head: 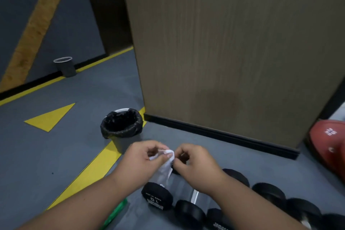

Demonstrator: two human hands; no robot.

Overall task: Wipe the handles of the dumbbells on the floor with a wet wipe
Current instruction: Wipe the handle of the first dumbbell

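Head view, left hand [141, 157] and right hand [194, 160] raised side by side — both pinching wet wipe [165, 164]

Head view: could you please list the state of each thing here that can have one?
Wipe: white, bunched, pinched between both hands above the dumbbells.
Left hand: fingers curled on the wipe.
Right hand: fingers curled on the wipe.
Dumbbells: lying in a row on the floor, untouched.
Bin: upright, open, lined with a black bag.
Far bin: upright, open.
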